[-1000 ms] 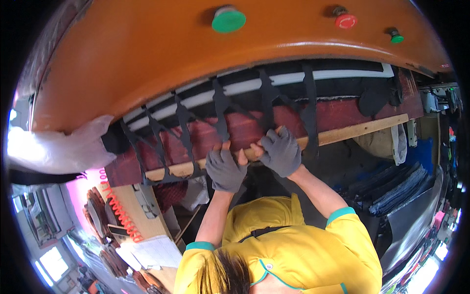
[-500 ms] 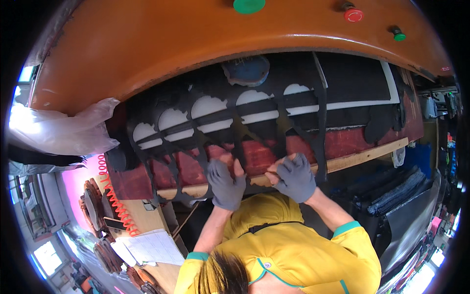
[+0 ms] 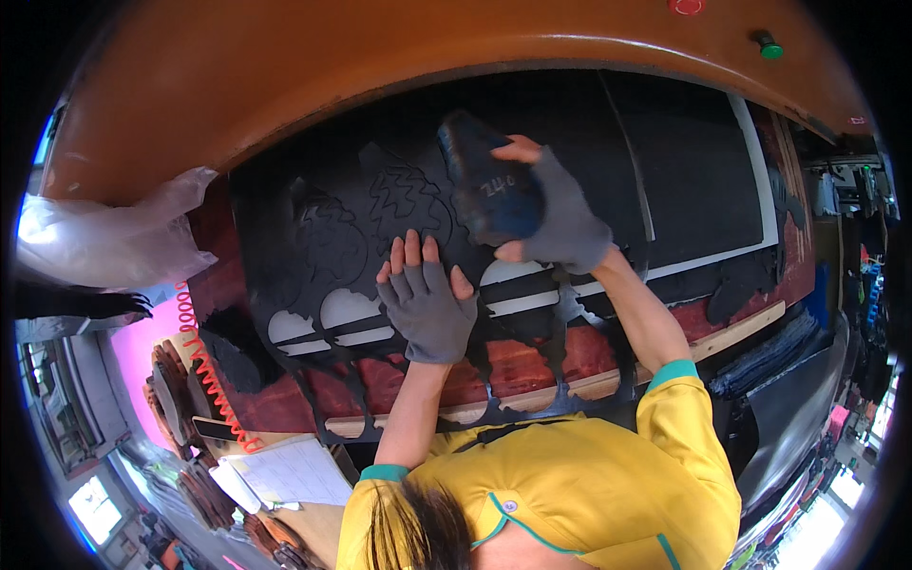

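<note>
Hands (image 3: pixel 427 304) moved up, right (image 3: pixel 560 214) gripping block (image 3: pixel 489 190)

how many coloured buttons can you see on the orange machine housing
2: a red button at the top edge, partly cut off, and a green button to its right on the orange housing. Others may lie outside the picture.

Orange press head (image 3: pixel 380 66) overhangs black sheet (image 3: pixel 684 171).

The person wore a yellow short-sleeved shirt (image 3: pixel 579 475) with teal cuff trim, and grey fingerless gloves on the left hand (image 3: pixel 427 309) and right hand (image 3: pixel 560 214).
</note>
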{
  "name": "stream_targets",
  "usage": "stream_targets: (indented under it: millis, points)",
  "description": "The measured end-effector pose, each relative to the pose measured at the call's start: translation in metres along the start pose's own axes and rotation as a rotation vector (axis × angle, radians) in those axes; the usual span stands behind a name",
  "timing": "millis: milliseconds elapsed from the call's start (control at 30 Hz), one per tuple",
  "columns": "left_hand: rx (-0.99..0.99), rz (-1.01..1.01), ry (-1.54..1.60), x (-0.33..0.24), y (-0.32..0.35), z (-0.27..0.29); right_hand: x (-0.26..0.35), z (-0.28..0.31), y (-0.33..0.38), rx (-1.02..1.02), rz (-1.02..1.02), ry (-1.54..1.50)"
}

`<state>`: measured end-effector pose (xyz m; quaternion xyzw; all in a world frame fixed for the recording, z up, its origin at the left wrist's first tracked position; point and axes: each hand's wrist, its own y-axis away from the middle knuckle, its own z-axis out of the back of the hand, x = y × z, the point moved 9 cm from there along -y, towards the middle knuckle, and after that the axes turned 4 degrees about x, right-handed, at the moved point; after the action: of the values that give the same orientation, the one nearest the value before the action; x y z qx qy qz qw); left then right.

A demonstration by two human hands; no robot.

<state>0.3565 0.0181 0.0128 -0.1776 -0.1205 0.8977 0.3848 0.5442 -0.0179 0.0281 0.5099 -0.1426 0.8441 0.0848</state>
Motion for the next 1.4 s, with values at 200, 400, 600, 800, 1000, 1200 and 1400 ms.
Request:
stream_targets:
  millis: [200, 400, 600, 800, 1000, 1200, 1400]
  points:
    - [-0.014, -0.014, -0.009, -0.005, 0.007, 0.008, -0.001, 0.064, 0.035, -0.246, -0.069, -0.485]
    - [-0.031, -0.018, -0.041, -0.004, 0.01, 0.003, -0.013, 0.077, 0.05, -0.078, -0.113, 0.274]
    - [-0.086, -0.031, 0.303, -0.02, -0.016, 0.034, -0.027, 0.08, 0.059, -0.198, -0.152, -0.057]
    - [0.276, 0.612, 1.616, -0.05, -0.071, -0.03, 0.002, 0.048, 0.057, -0.13, -0.048, -0.559]
    - [0.512, 0.48, 1.359, -0.05, -0.078, -0.054, -0.007, 0.03, 0.058, -0.203, -0.188, -1.057]
    - [0.36, -0.031, 0.402, -0.074, -0.096, -0.027, -0.007, 0.072, 0.059, -0.31, -0.057, -0.683]
    - [0.641, 0.065, 0.466, -0.073, -0.109, -0.053, -0.016, 0.098, 0.069, -0.391, -0.093, -0.475]
